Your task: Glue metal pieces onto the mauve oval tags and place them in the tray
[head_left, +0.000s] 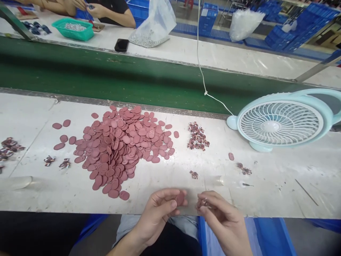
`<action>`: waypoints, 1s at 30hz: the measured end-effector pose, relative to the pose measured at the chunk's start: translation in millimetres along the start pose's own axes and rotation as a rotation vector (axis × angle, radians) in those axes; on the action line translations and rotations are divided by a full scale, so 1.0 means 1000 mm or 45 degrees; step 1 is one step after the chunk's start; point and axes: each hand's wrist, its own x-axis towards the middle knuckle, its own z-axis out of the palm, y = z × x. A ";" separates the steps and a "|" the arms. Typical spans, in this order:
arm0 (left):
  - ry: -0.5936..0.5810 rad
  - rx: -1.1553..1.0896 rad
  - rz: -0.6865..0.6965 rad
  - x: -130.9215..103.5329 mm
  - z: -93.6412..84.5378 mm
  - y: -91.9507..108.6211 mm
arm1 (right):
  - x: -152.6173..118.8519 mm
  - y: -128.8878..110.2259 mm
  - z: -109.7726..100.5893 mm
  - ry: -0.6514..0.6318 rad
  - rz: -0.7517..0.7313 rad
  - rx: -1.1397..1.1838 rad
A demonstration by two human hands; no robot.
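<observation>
Between the thumb and fingers of my left hand (162, 209) is a reddish-brown oval disc (180, 198), held at the table's front edge. Just to its right, my right hand (222, 215) pinches a small brown figure-like piece (203, 202), mostly covered by the fingers. The two hands are apart. Beyond my left hand spreads a large pile of similar oval discs (119, 142). A cluster of small brown figure-like pieces (197, 137) lies right of that pile, and a single such piece (194, 174) sits nearer my hands.
A light-blue fan (279, 121) stands at the right, its white cord (198, 53) running upward. Near my right hand lie a clear bottle (229, 180) and a thin stick (306, 192). A blue bin (274, 234) is below the edge. Across the green strip, a co-worker's hands (97, 10) are busy.
</observation>
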 end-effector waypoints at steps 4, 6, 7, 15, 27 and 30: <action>0.008 0.068 0.049 -0.002 0.003 -0.001 | -0.003 -0.014 0.019 -0.169 -0.065 0.073; -0.001 0.093 0.089 -0.003 0.004 -0.002 | -0.002 -0.017 0.024 -0.156 -0.039 0.044; -0.015 0.101 0.106 -0.003 0.004 -0.002 | -0.001 -0.018 0.024 -0.155 -0.017 0.032; -0.108 0.114 0.150 -0.003 0.004 -0.002 | 0.000 -0.024 0.022 -0.198 0.039 -0.076; -0.195 0.212 0.241 0.002 0.007 -0.002 | -0.003 -0.024 0.021 -0.175 0.066 -0.149; -0.191 0.201 0.277 0.001 0.009 -0.004 | -0.002 -0.023 0.023 -0.162 0.086 -0.081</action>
